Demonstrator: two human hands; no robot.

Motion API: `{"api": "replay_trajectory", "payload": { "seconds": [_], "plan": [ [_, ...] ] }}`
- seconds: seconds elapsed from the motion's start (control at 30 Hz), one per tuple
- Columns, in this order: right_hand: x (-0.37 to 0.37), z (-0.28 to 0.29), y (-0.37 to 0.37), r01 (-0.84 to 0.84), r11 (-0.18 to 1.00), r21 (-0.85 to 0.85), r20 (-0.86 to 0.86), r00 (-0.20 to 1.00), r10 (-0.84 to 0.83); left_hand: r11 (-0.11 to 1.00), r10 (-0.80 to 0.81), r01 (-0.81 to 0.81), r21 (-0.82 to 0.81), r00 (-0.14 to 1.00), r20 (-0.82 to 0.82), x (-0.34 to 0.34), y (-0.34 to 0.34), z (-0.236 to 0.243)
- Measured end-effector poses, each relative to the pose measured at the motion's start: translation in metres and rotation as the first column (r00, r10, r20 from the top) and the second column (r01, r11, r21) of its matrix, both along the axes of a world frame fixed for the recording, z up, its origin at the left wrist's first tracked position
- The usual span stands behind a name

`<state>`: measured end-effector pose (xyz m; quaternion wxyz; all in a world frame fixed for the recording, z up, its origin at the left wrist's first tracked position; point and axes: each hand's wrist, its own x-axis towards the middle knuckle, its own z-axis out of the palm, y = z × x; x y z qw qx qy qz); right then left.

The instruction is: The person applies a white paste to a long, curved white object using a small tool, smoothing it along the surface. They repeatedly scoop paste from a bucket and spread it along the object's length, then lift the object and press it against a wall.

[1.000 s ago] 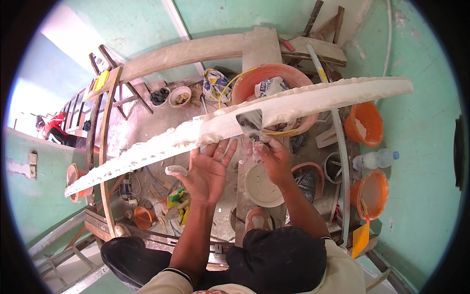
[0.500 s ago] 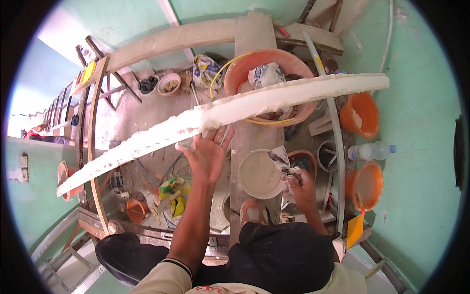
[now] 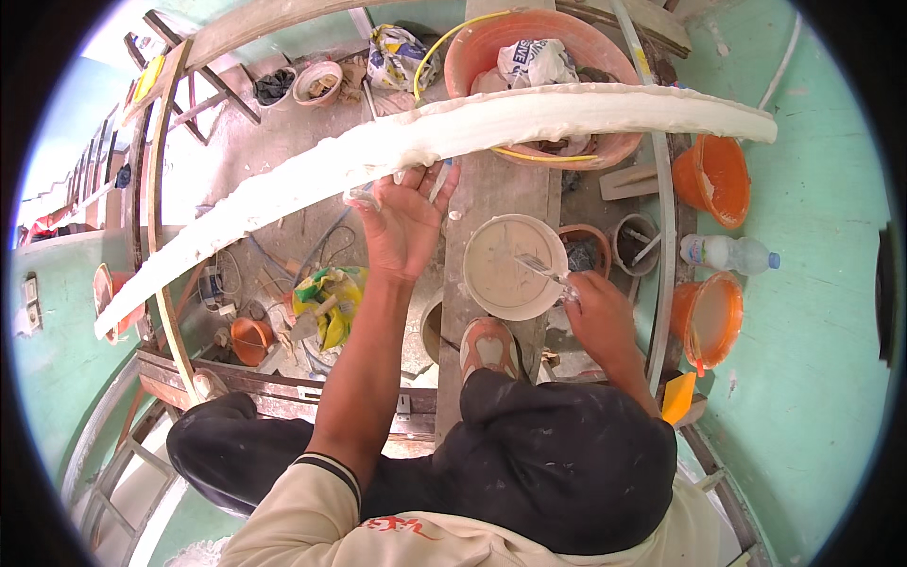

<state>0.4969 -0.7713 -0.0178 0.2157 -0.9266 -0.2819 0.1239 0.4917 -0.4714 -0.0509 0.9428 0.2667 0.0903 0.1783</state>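
A long white moulding strip (image 3: 312, 165), its edges covered in lumpy wet plaster, slants across the view from lower left to upper right. My left hand (image 3: 408, 222), palm up and thumb spread, supports its middle with fingers smeared white. Some fingertips are hidden at the strip. To the right, my right hand (image 3: 602, 317) grips a plaster-coated putty knife (image 3: 540, 267) by its handle. The blade dips over a round white bucket (image 3: 470, 283) of creamy plaster. That bucket stands on a plank (image 3: 459, 378), just beyond my shoe (image 3: 487, 352).
A large reddish tub (image 3: 605, 47) with a bag in it stands beyond the strip. Orange buckets (image 3: 742, 189) and a plastic bottle (image 3: 732, 253) line the right side. A metal bar (image 3: 667, 246) runs alongside. Below left lie a yellow-green bag (image 3: 331, 300) and cables.
The putty knife has swung left and down over the plaster bucket, with my right hand still holding it. The strip and my left hand appear higher in view, as the whole view has shifted.
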Motion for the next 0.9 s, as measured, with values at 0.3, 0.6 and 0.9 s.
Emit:
{"api": "replay_trajectory", "payload": {
  "seconds": [0.3,0.6,0.9],
  "plan": [
    [0.002,-0.038,0.025,-0.139,0.957,-0.255,0.186,0.964,0.189,0.650,-0.372,0.715,0.258,0.595,-0.713,-0.069,-0.005,-0.075],
    [-0.025,-0.025,0.014,-0.100,0.983,-0.157,0.035,0.994,0.106,0.577,-0.417,0.805,0.136,0.434,-0.798,-0.073,-0.025,-0.066],
    [-0.057,-0.026,0.002,-0.122,0.987,-0.102,-0.069,0.991,0.116,0.625,-0.444,0.778,0.065,0.422,-0.790,-0.069,-0.051,-0.071]
  ]
}}
